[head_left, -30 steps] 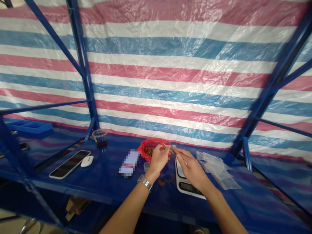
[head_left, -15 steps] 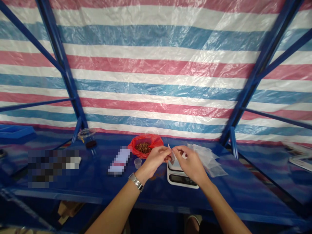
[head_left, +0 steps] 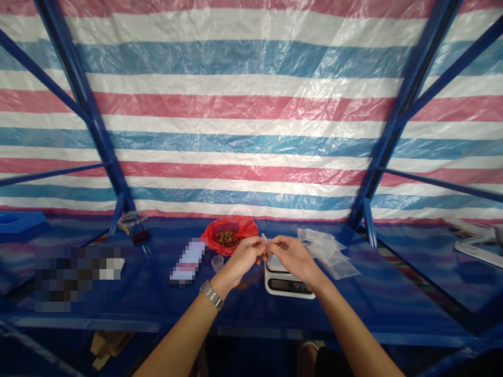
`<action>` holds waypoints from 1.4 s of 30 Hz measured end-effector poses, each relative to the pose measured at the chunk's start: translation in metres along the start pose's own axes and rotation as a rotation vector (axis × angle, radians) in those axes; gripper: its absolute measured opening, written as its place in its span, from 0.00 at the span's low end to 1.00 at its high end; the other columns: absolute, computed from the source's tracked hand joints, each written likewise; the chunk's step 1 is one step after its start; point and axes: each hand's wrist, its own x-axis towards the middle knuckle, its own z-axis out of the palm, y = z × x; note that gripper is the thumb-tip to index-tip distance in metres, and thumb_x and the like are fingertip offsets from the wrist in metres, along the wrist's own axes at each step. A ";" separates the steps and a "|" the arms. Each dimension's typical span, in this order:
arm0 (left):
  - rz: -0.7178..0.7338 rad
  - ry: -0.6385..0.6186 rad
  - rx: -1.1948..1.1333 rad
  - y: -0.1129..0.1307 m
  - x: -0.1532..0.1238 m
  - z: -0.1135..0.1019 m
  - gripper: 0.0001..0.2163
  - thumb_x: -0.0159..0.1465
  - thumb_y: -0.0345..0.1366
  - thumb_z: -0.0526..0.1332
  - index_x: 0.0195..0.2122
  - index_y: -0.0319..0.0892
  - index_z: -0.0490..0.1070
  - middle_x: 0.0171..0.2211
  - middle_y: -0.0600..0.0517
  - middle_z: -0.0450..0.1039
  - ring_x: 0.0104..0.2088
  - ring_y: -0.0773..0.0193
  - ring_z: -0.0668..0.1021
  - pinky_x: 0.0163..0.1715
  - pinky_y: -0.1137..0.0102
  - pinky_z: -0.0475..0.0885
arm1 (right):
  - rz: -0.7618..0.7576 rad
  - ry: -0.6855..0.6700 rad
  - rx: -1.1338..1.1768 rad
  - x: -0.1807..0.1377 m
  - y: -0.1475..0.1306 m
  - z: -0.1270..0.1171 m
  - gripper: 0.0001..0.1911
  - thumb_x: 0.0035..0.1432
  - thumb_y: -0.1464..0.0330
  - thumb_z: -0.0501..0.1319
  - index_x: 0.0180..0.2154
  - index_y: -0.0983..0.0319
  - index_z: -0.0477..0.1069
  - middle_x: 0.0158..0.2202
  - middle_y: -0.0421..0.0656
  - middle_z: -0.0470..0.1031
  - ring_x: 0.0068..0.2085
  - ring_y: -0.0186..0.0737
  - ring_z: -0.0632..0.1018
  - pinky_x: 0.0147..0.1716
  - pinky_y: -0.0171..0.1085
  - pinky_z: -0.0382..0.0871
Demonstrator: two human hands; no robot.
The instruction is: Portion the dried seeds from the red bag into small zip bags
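Head view: both hands close together at centre, fingertips almost meeting. Left hand (head_left: 247, 256) and right hand (head_left: 291, 256) each pinch a small clear packet (head_left: 266, 246), which stands roughly upright between them; its contents are too small to make out. Packet is up by the far left corner of a white scale (head_left: 290, 286), right hand partly covering the weighing plate. Scale's dark display faces the wearer; reading not legible. Silver watch (head_left: 212, 296) on the left wrist.

Just beyond the left hand, an open red bag (head_left: 248, 227) of brown pieces (head_left: 226, 237). Small clear cup (head_left: 217, 263) near that wrist, then a phone (head_left: 188, 263), screen pixelated. Brownish marks (head_left: 247, 283) on the blue table (head_left: 239, 317), left of the scale. Flat clear bags (head_left: 332, 255) overlap to the right of the scale.

Farther left, a clear plastic cup (head_left: 134, 229) with dark contents; blue tray (head_left: 20, 222) at far left. Striped sheeting (head_left: 243, 125) hangs behind, blue posts (head_left: 387, 131) either side.
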 end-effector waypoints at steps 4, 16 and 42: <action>0.049 0.035 0.113 0.006 -0.002 0.000 0.09 0.62 0.38 0.61 0.25 0.41 0.69 0.22 0.55 0.70 0.25 0.67 0.70 0.29 0.71 0.62 | 0.022 0.231 -0.135 0.002 -0.007 0.007 0.10 0.54 0.61 0.60 0.25 0.59 0.71 0.24 0.40 0.76 0.29 0.41 0.76 0.31 0.37 0.66; 0.170 0.311 -0.071 0.005 0.010 -0.012 0.14 0.66 0.47 0.55 0.36 0.41 0.72 0.40 0.45 0.80 0.41 0.58 0.83 0.42 0.64 0.78 | 0.129 0.399 0.107 0.015 0.000 0.023 0.22 0.57 0.49 0.64 0.40 0.60 0.76 0.36 0.47 0.83 0.33 0.46 0.81 0.31 0.40 0.73; 0.330 0.410 1.034 -0.014 0.016 -0.095 0.17 0.65 0.30 0.62 0.55 0.45 0.71 0.51 0.44 0.79 0.53 0.55 0.78 0.55 0.61 0.72 | -0.231 0.384 0.011 0.064 0.004 0.116 0.18 0.57 0.64 0.62 0.49 0.59 0.77 0.45 0.48 0.84 0.42 0.48 0.85 0.47 0.45 0.78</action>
